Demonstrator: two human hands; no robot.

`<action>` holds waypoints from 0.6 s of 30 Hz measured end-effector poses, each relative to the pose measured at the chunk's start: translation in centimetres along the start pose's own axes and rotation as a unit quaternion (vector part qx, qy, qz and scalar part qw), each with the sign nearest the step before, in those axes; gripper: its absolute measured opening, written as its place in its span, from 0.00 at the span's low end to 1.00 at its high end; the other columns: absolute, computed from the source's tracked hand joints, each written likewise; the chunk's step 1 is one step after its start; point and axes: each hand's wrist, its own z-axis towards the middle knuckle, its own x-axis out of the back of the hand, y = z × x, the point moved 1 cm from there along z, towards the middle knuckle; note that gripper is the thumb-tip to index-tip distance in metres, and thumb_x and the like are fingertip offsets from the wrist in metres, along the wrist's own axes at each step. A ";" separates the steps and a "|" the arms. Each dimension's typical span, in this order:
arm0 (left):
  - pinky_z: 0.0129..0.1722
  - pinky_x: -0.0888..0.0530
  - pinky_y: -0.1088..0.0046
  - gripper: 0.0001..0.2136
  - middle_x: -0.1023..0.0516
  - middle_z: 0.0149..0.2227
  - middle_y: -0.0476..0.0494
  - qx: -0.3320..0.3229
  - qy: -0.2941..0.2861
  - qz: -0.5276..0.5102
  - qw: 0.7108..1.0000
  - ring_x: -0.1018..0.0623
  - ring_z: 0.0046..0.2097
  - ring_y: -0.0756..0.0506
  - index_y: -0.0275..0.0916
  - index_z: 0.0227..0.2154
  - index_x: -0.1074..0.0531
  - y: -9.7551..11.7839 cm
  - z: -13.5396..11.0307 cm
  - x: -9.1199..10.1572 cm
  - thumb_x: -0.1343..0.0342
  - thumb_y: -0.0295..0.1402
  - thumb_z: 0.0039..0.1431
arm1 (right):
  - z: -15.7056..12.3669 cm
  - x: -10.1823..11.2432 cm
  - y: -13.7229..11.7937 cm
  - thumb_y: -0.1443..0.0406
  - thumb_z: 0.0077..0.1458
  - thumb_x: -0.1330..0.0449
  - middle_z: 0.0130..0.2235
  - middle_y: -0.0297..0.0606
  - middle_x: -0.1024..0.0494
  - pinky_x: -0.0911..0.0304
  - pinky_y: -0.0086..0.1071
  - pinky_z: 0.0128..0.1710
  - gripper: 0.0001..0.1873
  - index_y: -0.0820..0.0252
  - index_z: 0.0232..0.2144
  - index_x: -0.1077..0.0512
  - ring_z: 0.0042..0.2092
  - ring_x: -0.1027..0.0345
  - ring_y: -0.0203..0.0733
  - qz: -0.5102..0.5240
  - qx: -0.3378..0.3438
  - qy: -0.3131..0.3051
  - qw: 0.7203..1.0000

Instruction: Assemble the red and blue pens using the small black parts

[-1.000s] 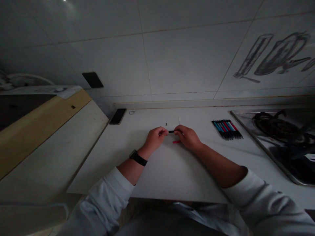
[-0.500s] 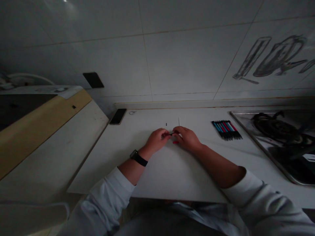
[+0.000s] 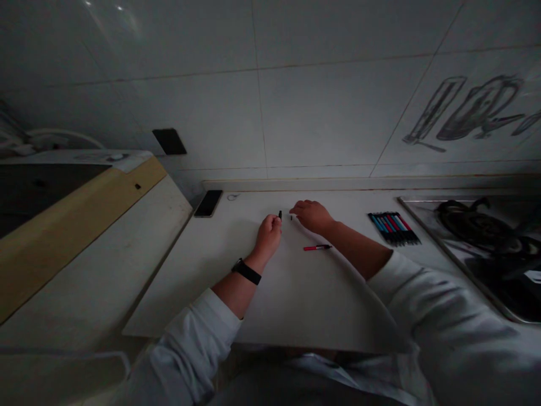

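Note:
My left hand point(image 3: 269, 231) is closed around a short black pen part point(image 3: 280, 215), which stands upright out of the top of the fist. A small black piece point(image 3: 291, 217) lies on the white tabletop point(image 3: 296, 299), just under the fingertips of my right hand point(image 3: 313, 216). That hand reaches forward with its fingers stretched out and partly hidden from above; nothing shows in them. Nearer to me, between my forearms, lies a red pen barrel with a black end point(image 3: 316, 247).
A row of several pens point(image 3: 394, 228), blue, red and white with black ends, lies on the right. Beyond it is a gas stove point(image 3: 486, 231). A phone point(image 3: 208, 203) and a small ring-like loop point(image 3: 232, 197) lie at the back left. A tiled wall point(image 3: 316, 124) stands behind.
My hands have come apart. The left has kept the black part and turned it upright; the right has moved forward to the small black piece. The red barrel now shows fully, and the white stick is hidden.

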 end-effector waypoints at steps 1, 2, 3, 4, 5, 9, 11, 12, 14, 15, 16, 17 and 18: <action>0.31 0.32 0.74 0.10 0.30 0.27 0.51 -0.002 0.000 0.001 1.000 0.27 0.29 0.49 0.40 0.35 0.33 -0.1 0.0 0.0 0.53 0.38 0.71 | 0.7 0.0 -0.1 0.68 0.65 0.44 0.52 0.45 0.21 0.38 0.40 0.49 0.17 0.54 0.51 0.22 0.51 0.29 0.50 -0.019 0.016 -0.018 1.000; 0.31 0.32 0.74 0.10 0.30 0.27 0.51 -0.003 0.000 0.003 1.000 0.27 0.30 0.49 0.40 0.35 0.33 -0.2 0.0 0.0 0.53 0.38 0.71 | 1.3 0.0 -0.2 0.67 0.65 0.44 0.51 0.46 0.21 0.39 0.40 0.49 0.15 0.55 0.49 0.21 0.51 0.28 0.50 -0.037 0.033 -0.036 0.998; 0.32 0.32 0.74 0.10 0.30 0.27 0.50 -0.005 0.001 0.006 1.000 0.27 0.30 0.49 0.40 0.36 0.33 -0.3 0.1 -0.1 0.53 0.38 0.71 | 1.7 0.0 -0.3 0.66 0.65 0.44 0.50 0.47 0.21 0.39 0.40 0.48 0.13 0.57 0.46 0.20 0.50 0.28 0.51 -0.053 0.048 -0.052 0.996; 0.32 0.32 0.74 0.10 0.29 0.28 0.50 -0.006 0.003 0.010 1.000 0.27 0.31 0.49 0.40 0.36 0.33 -0.4 0.1 -0.1 0.53 0.38 0.71 | 2.1 -0.1 -0.4 0.66 0.66 0.45 0.49 0.48 0.20 0.39 0.40 0.48 0.13 0.58 0.44 0.20 0.50 0.28 0.52 -0.067 0.061 -0.065 0.994; 0.32 0.32 0.74 0.10 0.29 0.28 0.50 -0.007 0.005 0.013 1.000 0.27 0.31 0.49 0.40 0.36 0.32 -0.4 0.2 -0.1 0.53 0.38 0.71 | 2.4 -0.2 -0.4 0.66 0.66 0.45 0.48 0.49 0.20 0.40 0.40 0.48 0.13 0.59 0.43 0.20 0.50 0.28 0.52 -0.077 0.070 -0.072 0.992; 0.35 0.31 0.73 0.10 0.27 0.30 0.48 -0.008 0.009 0.021 1.000 0.26 0.33 0.48 0.40 0.36 0.31 -0.3 0.1 0.0 0.52 0.38 0.70 | 2.4 -0.2 -0.7 0.66 0.66 0.46 0.47 0.50 0.20 0.39 0.39 0.46 0.13 0.61 0.43 0.22 0.49 0.27 0.51 -0.068 0.048 -0.068 0.994; 0.37 0.30 0.72 0.09 0.25 0.31 0.47 -0.018 0.008 0.025 0.999 0.25 0.35 0.47 0.40 0.36 0.31 -0.2 0.1 0.0 0.50 0.38 0.69 | 1.8 0.1 -0.6 0.66 0.66 0.45 0.46 0.49 0.19 0.39 0.37 0.44 0.12 0.61 0.44 0.22 0.47 0.26 0.49 -0.028 0.006 -0.049 0.998; 0.38 0.29 0.72 0.08 0.24 0.33 0.46 -0.026 0.005 0.025 0.999 0.25 0.36 0.47 0.40 0.36 0.30 -0.1 0.0 -0.1 0.49 0.38 0.68 | 1.2 0.3 -0.5 0.66 0.65 0.45 0.45 0.47 0.18 0.39 0.36 0.43 0.11 0.60 0.43 0.23 0.45 0.26 0.48 0.000 -0.016 -0.034 0.999; 0.40 0.29 0.71 0.07 0.23 0.35 0.45 -0.047 -0.006 0.025 0.999 0.24 0.37 0.47 0.39 0.36 0.30 0.1 -0.1 -0.2 0.46 0.37 0.67 | -0.2 0.9 -0.3 0.67 0.64 0.44 0.43 0.44 0.18 0.38 0.34 0.41 0.10 0.59 0.44 0.24 0.43 0.26 0.45 0.063 -0.057 0.006 0.996; 0.41 0.29 0.71 0.06 0.22 0.36 0.45 -0.057 -0.013 0.025 0.998 0.24 0.38 0.47 0.39 0.36 0.30 0.2 -0.2 -0.3 0.45 0.36 0.66 | -1.1 1.3 -0.2 0.67 0.64 0.44 0.42 0.43 0.18 0.38 0.33 0.41 0.10 0.59 0.45 0.25 0.42 0.26 0.44 0.096 -0.071 0.030 0.992; 0.42 0.28 0.70 0.06 0.22 0.37 0.45 -0.065 -0.021 0.025 0.997 0.24 0.38 0.47 0.39 0.36 0.29 0.3 -0.4 -0.4 0.45 0.36 0.66 | -2.0 1.5 -0.1 0.67 0.63 0.44 0.41 0.42 0.18 0.38 0.33 0.41 0.11 0.59 0.47 0.25 0.41 0.26 0.43 0.129 -0.082 0.055 0.987; 0.42 0.28 0.70 0.05 0.22 0.37 0.45 -0.072 -0.030 0.026 0.997 0.23 0.39 0.47 0.40 0.36 0.29 0.4 -0.5 -0.5 0.44 0.35 0.65 | -2.9 1.7 -0.1 0.68 0.63 0.44 0.41 0.41 0.18 0.37 0.32 0.42 0.13 0.58 0.49 0.26 0.40 0.26 0.42 0.163 -0.089 0.079 0.979; 0.43 0.28 0.70 0.05 0.21 0.37 0.45 -0.078 -0.039 0.028 0.996 0.23 0.39 0.47 0.40 0.36 0.29 0.5 -0.7 -0.6 0.44 0.35 0.65 | -3.8 1.8 -0.1 0.68 0.62 0.43 0.40 0.40 0.18 0.36 0.32 0.42 0.14 0.57 0.50 0.27 0.39 0.26 0.41 0.198 -0.095 0.103 0.970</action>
